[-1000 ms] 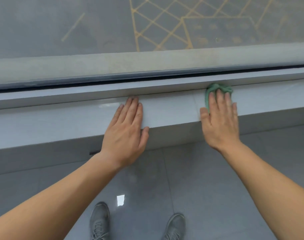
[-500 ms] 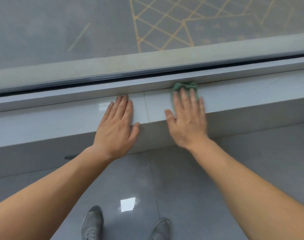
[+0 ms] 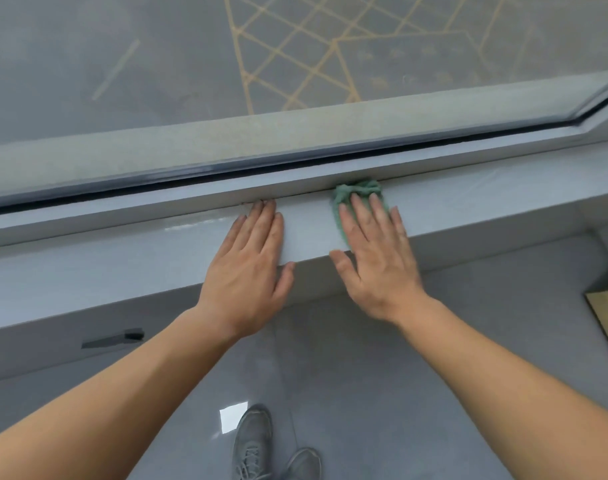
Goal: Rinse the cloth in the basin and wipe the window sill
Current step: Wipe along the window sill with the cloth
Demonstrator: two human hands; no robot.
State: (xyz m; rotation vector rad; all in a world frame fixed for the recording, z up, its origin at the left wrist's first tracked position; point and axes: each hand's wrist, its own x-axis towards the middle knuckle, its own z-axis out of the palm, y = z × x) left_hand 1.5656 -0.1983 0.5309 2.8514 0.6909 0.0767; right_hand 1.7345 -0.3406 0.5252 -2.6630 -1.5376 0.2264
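Note:
A long pale grey window sill (image 3: 105,271) runs across the view below the window glass. My right hand (image 3: 375,258) lies flat on the sill and presses a small green cloth (image 3: 359,190) against it; the cloth shows beyond and beside my fingers, bunched against the window frame. My left hand (image 3: 250,268) rests flat on the sill just left of the right hand, fingers together, holding nothing. No basin is in view.
The window frame's dark track (image 3: 295,161) runs along the back of the sill. A grey tiled floor (image 3: 382,375) lies below, with my grey shoes (image 3: 254,441). A brown cardboard piece (image 3: 607,317) sits at the right edge.
My right hand has slid the green cloth leftward along the sill and now lies close to my left hand. The left hand stays flat on the sill.

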